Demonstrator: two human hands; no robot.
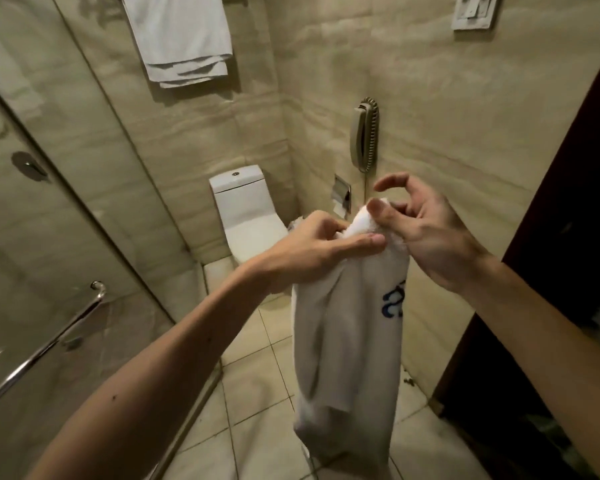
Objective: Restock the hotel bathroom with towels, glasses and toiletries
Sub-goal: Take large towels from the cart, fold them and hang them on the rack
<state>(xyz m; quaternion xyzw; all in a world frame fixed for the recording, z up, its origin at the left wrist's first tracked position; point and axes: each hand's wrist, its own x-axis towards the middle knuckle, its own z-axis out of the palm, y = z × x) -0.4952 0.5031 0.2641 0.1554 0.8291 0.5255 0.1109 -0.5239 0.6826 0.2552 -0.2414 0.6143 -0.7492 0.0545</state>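
Progress is sitting at the towel stage: folded towels are hanging far left; my left hand and right hand are pinching the logo towel by its top, near centre, over the floor. Nothing else of the restock is showing.

Head camera faces forward and down, close-up.

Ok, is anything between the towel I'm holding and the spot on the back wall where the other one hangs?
Nothing visible blocks it. The left hand and right hand hold the logo towel in open air; the toilet sits well below. The hanging towel itself covers that spot.
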